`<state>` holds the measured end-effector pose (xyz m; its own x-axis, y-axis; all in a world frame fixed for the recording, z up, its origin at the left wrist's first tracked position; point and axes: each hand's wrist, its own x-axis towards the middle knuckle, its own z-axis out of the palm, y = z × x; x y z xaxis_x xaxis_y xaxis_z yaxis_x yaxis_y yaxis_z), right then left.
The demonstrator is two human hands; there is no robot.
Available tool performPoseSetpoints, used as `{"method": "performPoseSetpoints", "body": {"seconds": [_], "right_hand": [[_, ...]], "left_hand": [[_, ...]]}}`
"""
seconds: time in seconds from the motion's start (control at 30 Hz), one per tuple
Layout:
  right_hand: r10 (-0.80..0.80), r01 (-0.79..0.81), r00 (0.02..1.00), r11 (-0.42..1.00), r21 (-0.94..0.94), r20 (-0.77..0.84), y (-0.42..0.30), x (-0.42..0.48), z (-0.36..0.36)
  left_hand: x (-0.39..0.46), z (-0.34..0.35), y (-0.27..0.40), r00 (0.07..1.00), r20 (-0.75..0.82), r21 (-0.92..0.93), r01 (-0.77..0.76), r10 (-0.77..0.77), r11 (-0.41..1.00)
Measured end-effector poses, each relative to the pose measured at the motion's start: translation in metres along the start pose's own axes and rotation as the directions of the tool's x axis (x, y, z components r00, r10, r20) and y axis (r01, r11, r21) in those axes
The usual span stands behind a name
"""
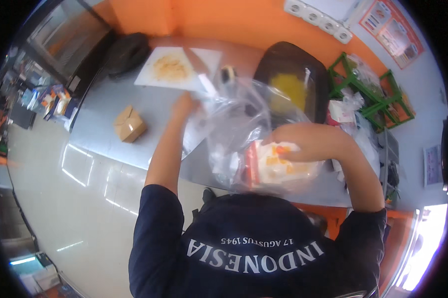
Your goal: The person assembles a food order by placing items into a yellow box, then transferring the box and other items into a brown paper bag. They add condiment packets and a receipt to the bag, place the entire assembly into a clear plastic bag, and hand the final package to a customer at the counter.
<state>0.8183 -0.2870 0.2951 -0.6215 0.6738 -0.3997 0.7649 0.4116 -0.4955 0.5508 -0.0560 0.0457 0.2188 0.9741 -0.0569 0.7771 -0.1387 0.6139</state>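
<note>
My right hand (294, 143) lies on a white packet with red and orange print (283, 167), its fingers bent over the top. Around and beside the packet spreads a large clear plastic bag (239, 123). Blur hides how firmly the fingers hold the packet. My left hand (186, 108) reaches to the left edge of the bag, near a white cutting board (153, 80); its fingers are blurred. Chopped pale food (172, 67) lies on the board, with a knife (196, 61) across it. A folded brown cardboard food box (130, 124) stands left of my left forearm.
On the metal table (97, 115), a dark tray (265, 69) holds something yellow (289, 89). Green crates (373, 98) with bagged goods stand at the right. A dark rounded object (127, 52) sits at the back left. Power sockets (313, 16) line the orange wall.
</note>
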Motion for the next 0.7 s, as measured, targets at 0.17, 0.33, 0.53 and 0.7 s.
{"method": "performPoseSetpoints", "body": {"seconds": [0.17,0.33,0.53,0.7], "right_hand": [[0.168,-0.052,0.784,0.977,0.206,-0.598,0.013,-0.036,-0.017],[0.167,0.189,0.444,0.943,0.274,-0.881,-0.019,-0.027,-0.022],[-0.247,0.104,0.635,0.966,-0.236,-0.732,-0.001,-0.051,-0.016],[-0.319,0.157,0.871,0.902,-0.403,-0.374,0.016,0.028,0.020]], "left_hand": [[-0.024,-0.071,0.107,0.855,-0.484,-0.171,-0.299,0.185,0.939],[-0.133,-0.135,0.245,0.263,-0.512,0.189,-0.894,0.818,0.406],[-0.146,-0.200,0.183,0.270,-0.577,0.127,-0.903,0.771,0.411],[-0.098,-0.223,-0.016,0.788,-0.613,-0.153,-0.181,0.050,0.972]]}}
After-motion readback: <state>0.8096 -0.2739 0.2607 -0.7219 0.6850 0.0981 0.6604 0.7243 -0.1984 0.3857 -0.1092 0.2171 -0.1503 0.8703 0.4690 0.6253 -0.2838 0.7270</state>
